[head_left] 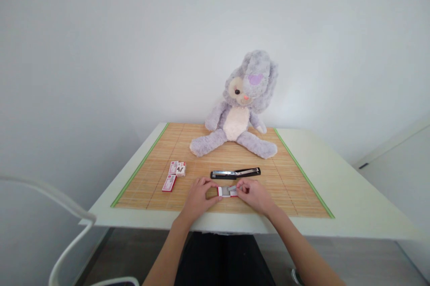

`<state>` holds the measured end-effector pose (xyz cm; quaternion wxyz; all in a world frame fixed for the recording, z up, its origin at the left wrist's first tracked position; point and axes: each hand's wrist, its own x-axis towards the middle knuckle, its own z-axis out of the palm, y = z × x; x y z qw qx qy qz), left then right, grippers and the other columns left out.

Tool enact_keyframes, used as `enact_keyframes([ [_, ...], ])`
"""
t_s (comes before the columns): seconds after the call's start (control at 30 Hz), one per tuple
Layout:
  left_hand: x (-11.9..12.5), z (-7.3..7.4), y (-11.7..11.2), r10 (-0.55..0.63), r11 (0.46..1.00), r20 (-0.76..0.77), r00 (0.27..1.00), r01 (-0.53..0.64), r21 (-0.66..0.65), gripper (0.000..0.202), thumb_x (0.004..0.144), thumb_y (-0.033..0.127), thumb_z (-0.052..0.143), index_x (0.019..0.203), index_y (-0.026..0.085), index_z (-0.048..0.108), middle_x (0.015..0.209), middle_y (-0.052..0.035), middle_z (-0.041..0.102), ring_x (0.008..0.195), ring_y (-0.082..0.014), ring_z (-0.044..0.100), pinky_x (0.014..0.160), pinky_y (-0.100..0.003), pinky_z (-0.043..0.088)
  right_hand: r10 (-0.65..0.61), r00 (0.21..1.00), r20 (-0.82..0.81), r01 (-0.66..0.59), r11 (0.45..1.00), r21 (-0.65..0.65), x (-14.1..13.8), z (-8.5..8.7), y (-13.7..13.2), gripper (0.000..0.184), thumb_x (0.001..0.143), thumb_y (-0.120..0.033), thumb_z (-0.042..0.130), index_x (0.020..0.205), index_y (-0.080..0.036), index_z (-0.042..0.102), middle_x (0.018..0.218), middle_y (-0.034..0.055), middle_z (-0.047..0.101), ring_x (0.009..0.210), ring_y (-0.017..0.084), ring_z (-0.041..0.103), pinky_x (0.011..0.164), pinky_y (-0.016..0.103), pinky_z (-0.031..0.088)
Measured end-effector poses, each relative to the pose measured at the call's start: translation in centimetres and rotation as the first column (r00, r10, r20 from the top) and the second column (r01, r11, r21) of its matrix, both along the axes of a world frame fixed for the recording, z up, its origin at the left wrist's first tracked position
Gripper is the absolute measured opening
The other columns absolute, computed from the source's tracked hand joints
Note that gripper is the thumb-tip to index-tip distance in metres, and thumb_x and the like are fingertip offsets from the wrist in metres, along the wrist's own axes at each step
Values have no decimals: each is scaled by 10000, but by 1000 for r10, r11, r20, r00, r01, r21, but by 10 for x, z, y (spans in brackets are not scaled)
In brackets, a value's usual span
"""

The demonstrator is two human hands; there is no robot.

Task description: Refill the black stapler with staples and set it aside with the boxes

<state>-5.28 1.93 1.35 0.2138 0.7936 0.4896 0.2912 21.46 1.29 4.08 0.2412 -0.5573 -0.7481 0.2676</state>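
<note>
The small box (pixel 227 191), white and red with a grey middle, sits low over the near part of the bamboo mat (pixel 289 187), about midway across it and close to the mat's front edge. Whether it rests on the mat or is lifted just off it cannot be told.

Just beyond it, a black stapler (pixel 235 172) lies flat and crosswise, near the box but apart from it. To the left, two more red-and-white packets lie on the mat: one pair (pixel 177 168) farther back and a single packet (pixel 169 183) nearer the front, both well clear of the hands. A grey plush rabbit (pixel 240 111) sits upright at the back of the mat, its legs spread forward.

The mat has green borders on its left and right sides, and the white desk (pixel 336 187) shows as a narrow strip to the left and in front and a wide bare band to the right. The mat to the right of the box and stapler is uncovered. A white chair frame (pixel 67 232) stands off the desk's near left corner.

The left hand (pixel 198 196) has its fingers curled, thumb and fingertips pinching the box's left end. The right hand (pixel 255 194) is likewise curled and grips the right end with its fingertips.
</note>
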Motion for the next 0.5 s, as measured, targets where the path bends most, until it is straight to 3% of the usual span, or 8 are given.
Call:
enact_keyframes([
  [0.1,0,1,-1,6,1000,4,1000,-6,5,344,820,465,794,1125,320,728,1157,-46,636,1142,-272,560,1005,-419,421,-35,998,-47,35,999,-3,13,-6,-2,162,904,-353,622,902,-214,705,621,-49,587,570,131,523,572,238,343],
  [0.3,2,8,-2,-19,998,22,1000,20,-53,343,826,460,777,1133,314,730,1026,-29,700,1040,-268,595,936,-401,429,-12,998,-60,7,996,-86,34,-6,-3,426,805,-353,745,1207,-218,705,678,-52,614,612,144,544,612,246,383],
  [0.5,11,6,0,-39,997,49,998,42,-62,306,841,388,770,1139,331,740,1060,-17,740,1056,-269,614,946,-398,427,60,993,-103,-73,990,-123,18,-6,0,283,810,-290,720,1086,-245,766,679,-32,611,629,148,538,599,237,368],
])
